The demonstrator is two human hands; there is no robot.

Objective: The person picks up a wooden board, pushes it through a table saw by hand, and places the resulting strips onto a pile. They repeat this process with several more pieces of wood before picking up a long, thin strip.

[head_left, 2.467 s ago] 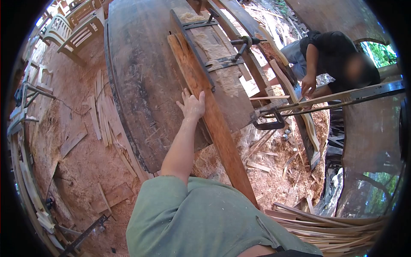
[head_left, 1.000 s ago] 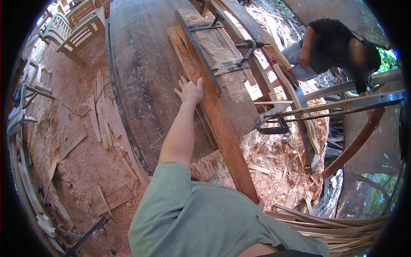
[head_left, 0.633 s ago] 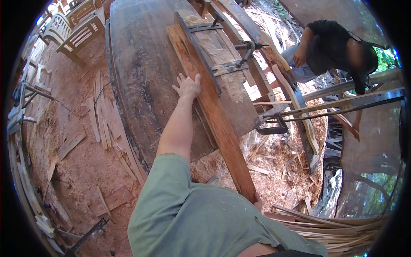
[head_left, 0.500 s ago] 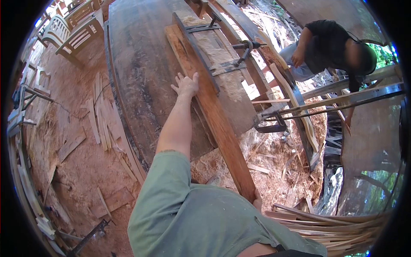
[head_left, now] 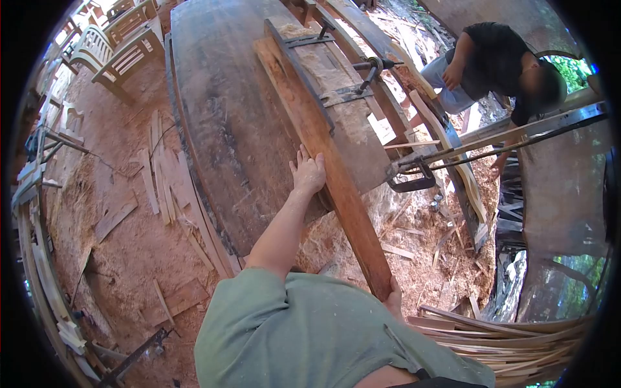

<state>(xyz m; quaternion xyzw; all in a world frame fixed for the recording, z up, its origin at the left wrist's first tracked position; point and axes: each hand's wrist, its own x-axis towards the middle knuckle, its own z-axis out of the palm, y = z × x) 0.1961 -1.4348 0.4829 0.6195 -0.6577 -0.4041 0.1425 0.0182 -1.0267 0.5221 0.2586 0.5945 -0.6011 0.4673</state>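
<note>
Scanning from the left: pale slatted wooden chairs [head_left: 119, 52] stand at the far edge, and loose offcut wood strips [head_left: 152, 161] lie on the sawdust floor beside the broad dark wooden table [head_left: 220, 116]. My left hand [head_left: 308, 173] rests open on that table, fingers spread and gripping nothing, its palm side against the left edge of the long reddish-brown wooden plank [head_left: 352, 216]. The plank lies on the table with its long axis running from my torso away to the far end, alongside a dark metal fence rail [head_left: 301, 74]. My left hand sits near mid-length. My right hand [head_left: 393, 299] meets the overhanging near end, but only a sliver shows, so I cannot tell its grip. Further right a grey metal clamp [head_left: 409, 179] hangs off the table edge, and a person in a black shirt [head_left: 495, 52] crouches well apart. No bin or box shows.
</note>
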